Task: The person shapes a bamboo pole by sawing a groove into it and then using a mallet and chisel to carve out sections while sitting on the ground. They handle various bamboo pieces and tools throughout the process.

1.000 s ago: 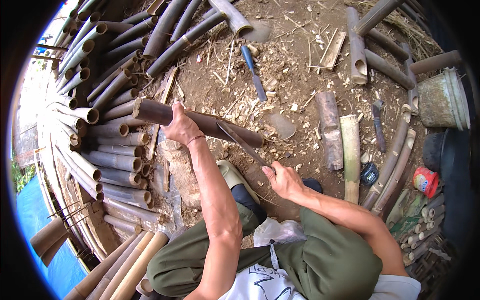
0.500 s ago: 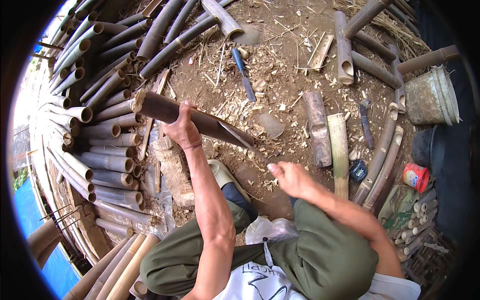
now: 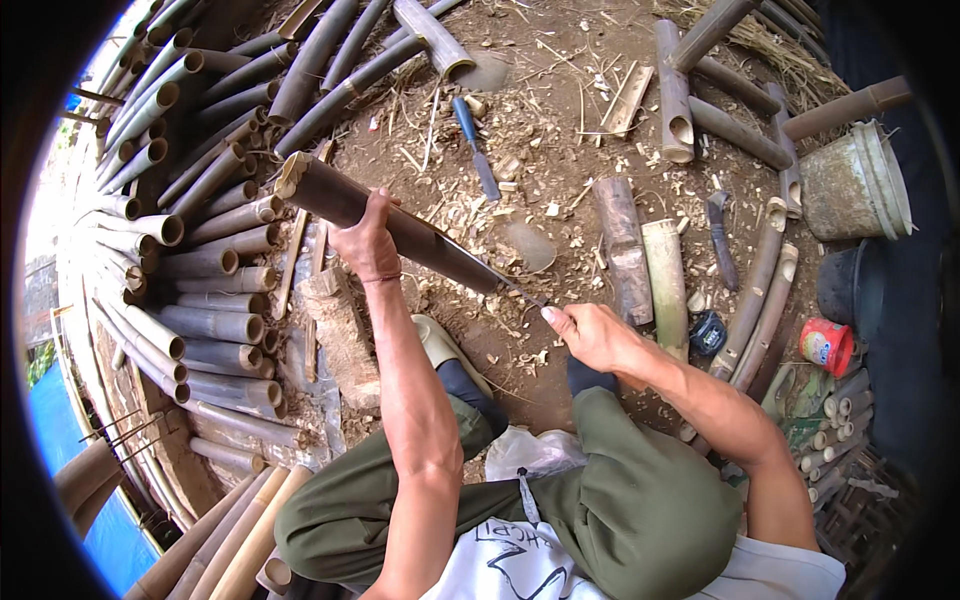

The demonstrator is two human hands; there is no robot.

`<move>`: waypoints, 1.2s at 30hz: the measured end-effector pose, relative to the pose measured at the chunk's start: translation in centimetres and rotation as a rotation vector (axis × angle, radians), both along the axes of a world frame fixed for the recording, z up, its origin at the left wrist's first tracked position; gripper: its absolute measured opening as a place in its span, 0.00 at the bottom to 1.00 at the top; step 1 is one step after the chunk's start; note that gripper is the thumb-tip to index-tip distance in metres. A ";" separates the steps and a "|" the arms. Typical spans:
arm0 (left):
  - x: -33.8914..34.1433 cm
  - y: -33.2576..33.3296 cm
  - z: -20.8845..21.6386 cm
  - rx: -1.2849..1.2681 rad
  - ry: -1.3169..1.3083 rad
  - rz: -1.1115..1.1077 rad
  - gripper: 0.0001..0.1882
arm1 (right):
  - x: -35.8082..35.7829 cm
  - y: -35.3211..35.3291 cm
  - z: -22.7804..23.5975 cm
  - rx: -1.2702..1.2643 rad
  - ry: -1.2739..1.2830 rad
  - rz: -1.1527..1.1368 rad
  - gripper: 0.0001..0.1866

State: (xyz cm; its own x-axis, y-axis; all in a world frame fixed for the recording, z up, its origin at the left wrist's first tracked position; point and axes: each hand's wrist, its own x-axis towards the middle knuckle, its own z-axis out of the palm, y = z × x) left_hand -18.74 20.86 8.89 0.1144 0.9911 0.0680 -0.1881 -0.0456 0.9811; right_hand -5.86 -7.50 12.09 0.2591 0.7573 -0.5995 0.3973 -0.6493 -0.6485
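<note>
My left hand [image 3: 368,245] is wrapped round a dark bamboo tube [image 3: 430,248] that slants down to the right. Its upper end is closed by a pale node, and a long slot is cut along its lower part. In my right hand [image 3: 598,340] is a thin long-bladed tool [image 3: 524,293], its handle hidden by my fingers. The blade lies nearly in line with the tube, at the slot by the lower end; whether it touches cannot be made out.
Bamboo tubes [image 3: 215,325] are stacked at the left. On the chip-strewn dirt lie a blue-handled chisel [image 3: 474,145], a log piece [image 3: 624,250], a pale bamboo piece [image 3: 665,285] and a dark-handled tool [image 3: 721,240]. A bucket [image 3: 850,185] and a red tub [image 3: 826,347] stand right.
The blade has gone from crossing the tube's slot at an angle to lying nearly along it. My right hand has moved slightly right; my left hand keeps its hold. The view has shifted slightly.
</note>
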 end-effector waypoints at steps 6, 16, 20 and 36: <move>0.5 0.3 -0.1 0.044 0.000 0.076 0.14 | -3.2 -0.4 -4.3 0.079 -0.009 -0.108 0.37; 2.5 1.7 0.3 -0.025 0.277 0.501 0.22 | -9.1 1.6 -7.9 0.147 0.021 -0.250 0.34; 2.9 1.2 0.6 0.070 0.233 0.295 0.21 | -6.5 0.4 -7.3 0.190 0.048 -0.240 0.36; 1.9 -2.1 1.2 0.097 0.176 0.178 0.20 | -7.8 -0.7 -8.1 0.258 0.005 -0.270 0.33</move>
